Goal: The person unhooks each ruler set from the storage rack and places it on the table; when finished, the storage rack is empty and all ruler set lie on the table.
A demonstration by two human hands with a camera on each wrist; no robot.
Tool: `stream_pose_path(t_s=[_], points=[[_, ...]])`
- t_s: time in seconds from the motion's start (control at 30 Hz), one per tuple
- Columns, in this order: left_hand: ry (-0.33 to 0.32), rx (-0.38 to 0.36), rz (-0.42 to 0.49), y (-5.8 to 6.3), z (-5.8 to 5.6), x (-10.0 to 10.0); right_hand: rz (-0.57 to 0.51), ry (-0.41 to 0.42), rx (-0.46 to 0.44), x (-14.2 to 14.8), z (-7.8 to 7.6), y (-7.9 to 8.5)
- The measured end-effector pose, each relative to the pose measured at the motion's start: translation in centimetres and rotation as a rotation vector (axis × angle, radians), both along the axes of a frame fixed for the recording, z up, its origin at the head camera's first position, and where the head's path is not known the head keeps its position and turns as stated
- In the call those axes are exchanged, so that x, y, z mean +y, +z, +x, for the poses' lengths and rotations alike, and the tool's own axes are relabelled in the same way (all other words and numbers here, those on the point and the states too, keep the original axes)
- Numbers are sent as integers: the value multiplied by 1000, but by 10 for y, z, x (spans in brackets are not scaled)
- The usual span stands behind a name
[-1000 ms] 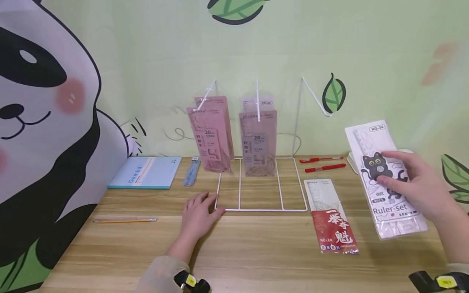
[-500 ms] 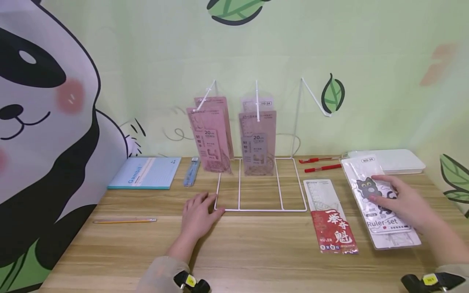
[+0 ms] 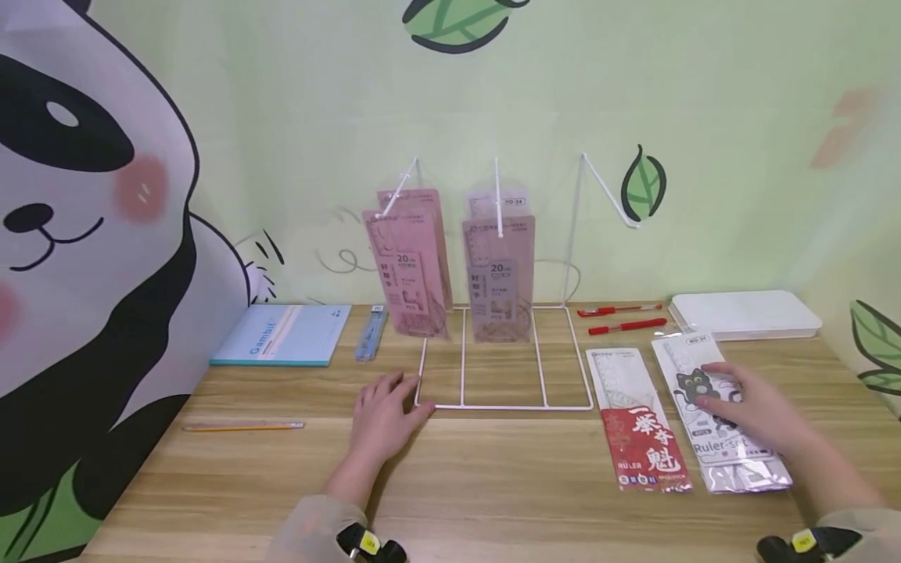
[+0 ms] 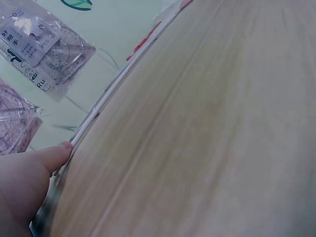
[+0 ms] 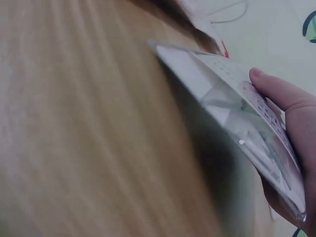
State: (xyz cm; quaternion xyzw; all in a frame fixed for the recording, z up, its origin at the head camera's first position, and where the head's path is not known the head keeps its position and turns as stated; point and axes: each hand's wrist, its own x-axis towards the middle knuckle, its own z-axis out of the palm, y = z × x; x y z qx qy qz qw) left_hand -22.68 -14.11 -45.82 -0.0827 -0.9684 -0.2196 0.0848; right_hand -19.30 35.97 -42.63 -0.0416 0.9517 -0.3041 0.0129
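Currently, your right hand pinches the Ruler-set packet, right of the wire rack; your left hand, loose-fingered and gripping nothing, touches the rack's near left corner; pink packets hang farther back.

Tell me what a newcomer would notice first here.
Probably the huge panda filling the left side of the backdrop, as nothing else is as big. Next, at centre, the white wire rack, with pinkish packets hanging from its left and middle pegs and its right peg bare. Then, at the right, the black-cat ruler packet held by the right hand, next to a red-and-white packet.
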Motion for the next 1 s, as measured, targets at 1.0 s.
stream_pose_path(t_s=[1.0], points=[[-3, 22, 3, -1, -1, 1, 188, -38, -33, 2, -2, -8]])
